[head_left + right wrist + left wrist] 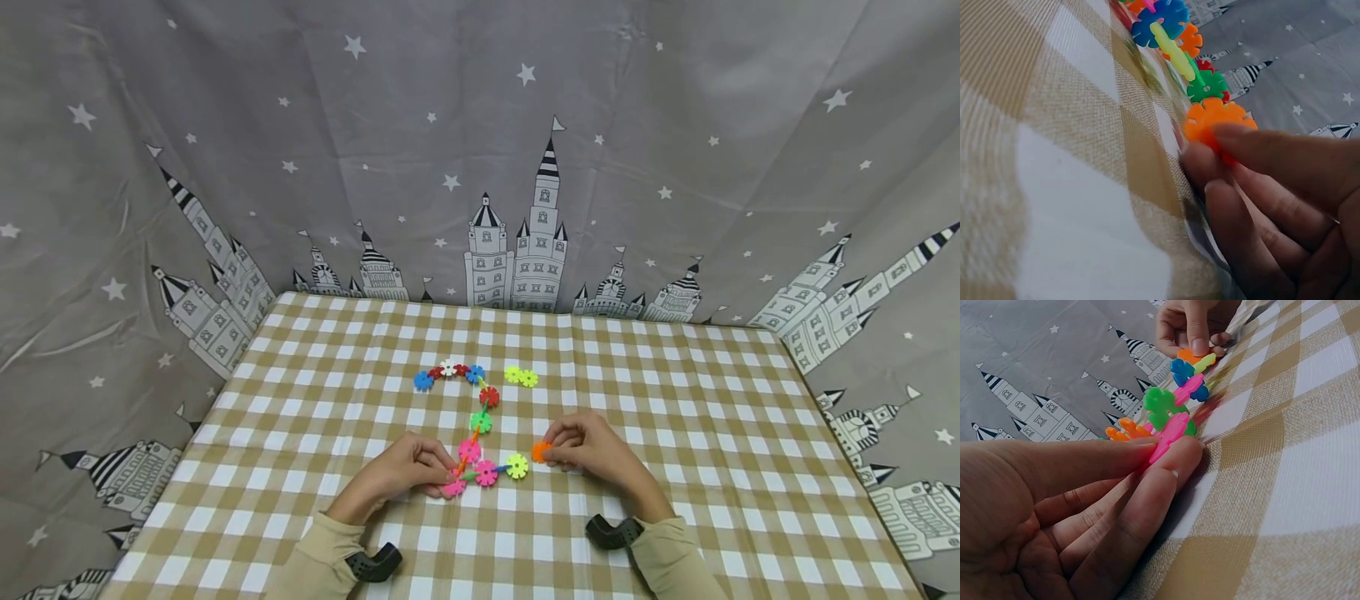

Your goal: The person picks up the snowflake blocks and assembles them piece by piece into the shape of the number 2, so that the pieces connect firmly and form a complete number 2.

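Observation:
My left hand (408, 468) pinches a pink notched snowflake disc (1169, 437) between thumb and fingers, at the lower left corner of a linked chain. From this corner, one short row runs right through another pink disc (486, 473) to a yellow disc (517, 466). The longer part climbs through a pink, a green (481, 422) and a red disc (489, 397), then bends left to a blue end disc (423, 381). Just right of the yellow disc, my right hand (592, 450) pinches a loose orange snowflake disc (1216, 119) by its edge.
Two yellow discs (521, 376) lie side by side behind the chain's upper right. A brown and white checked cloth (675, 400) covers the table. Grey curtains (420, 100) printed with castles and stars hang along its back and sides.

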The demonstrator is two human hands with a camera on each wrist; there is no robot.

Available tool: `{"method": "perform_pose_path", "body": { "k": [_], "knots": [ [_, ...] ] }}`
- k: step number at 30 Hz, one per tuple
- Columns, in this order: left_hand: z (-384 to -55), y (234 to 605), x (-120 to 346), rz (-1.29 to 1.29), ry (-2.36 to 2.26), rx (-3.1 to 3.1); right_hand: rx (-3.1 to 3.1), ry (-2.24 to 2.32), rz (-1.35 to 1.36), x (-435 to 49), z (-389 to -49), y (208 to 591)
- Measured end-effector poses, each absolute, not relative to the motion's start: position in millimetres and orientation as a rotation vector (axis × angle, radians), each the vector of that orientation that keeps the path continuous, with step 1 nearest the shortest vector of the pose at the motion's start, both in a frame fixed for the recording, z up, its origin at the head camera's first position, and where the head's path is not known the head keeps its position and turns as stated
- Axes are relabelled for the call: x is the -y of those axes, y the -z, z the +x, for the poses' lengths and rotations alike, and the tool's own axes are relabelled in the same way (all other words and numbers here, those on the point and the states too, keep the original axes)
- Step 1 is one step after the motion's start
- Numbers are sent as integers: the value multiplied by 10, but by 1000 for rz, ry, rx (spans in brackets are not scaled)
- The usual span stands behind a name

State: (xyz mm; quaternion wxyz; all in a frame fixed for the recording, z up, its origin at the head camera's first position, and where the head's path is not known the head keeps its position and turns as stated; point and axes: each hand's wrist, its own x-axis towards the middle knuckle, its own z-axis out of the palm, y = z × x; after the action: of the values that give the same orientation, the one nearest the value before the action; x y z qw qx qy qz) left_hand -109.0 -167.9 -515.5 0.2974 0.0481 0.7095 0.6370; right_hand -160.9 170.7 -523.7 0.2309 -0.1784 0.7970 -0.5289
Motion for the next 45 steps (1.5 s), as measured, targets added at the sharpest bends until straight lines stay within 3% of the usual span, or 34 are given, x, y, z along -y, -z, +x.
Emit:
{"method": "perform_pose_path", "body": {
  "k": [45],
  "knots": [
    [-1103, 5140, 1674, 85, -1666, -1920, -2382, 1315, -750, -1558, -1530, 5271]
  ]
}}
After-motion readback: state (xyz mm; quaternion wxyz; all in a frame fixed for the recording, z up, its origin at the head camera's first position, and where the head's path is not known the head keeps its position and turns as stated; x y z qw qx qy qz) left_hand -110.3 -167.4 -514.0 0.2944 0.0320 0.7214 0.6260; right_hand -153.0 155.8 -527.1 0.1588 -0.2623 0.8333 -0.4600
